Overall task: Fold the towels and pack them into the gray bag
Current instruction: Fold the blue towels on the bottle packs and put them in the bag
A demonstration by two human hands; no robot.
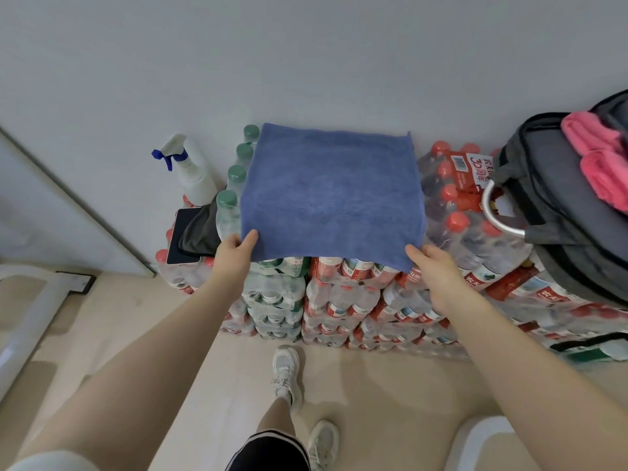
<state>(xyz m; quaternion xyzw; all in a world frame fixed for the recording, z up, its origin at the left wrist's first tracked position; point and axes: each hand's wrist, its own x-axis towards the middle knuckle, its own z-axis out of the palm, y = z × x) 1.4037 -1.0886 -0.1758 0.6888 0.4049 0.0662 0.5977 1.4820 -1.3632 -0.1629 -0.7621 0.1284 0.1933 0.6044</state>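
Left hand (234,253) pinches the near left corner of the blue towel (331,192), thumb on top, fingers tucked under the hem. Right hand (430,266) does the same at the near right corner — thumb over, fingers hidden beneath, so I cannot tell how far they curl.

Towel lies spread flat on top of the stacked water bottle packs (339,300), far edge close to the wall (306,62), near edge hanging a little over the front of the stack. It looks like a single layer or one early fold; I cannot tell which.

Gray bag (557,212) sits on the packs to my right, mouth open, two pink towels (598,158) already rolled or folded inside. So the job is partly done — blue one is in the folding step.

Next move, as I judge it: lift both near corners together and carry them to the far edge, keeping the corners matched so the fold comes out square. The bottle tops make a bumpy bed; cloth may sag between caps.

Spray bottle (190,171) and a phone (185,236) sit at left, near the towel's edge.
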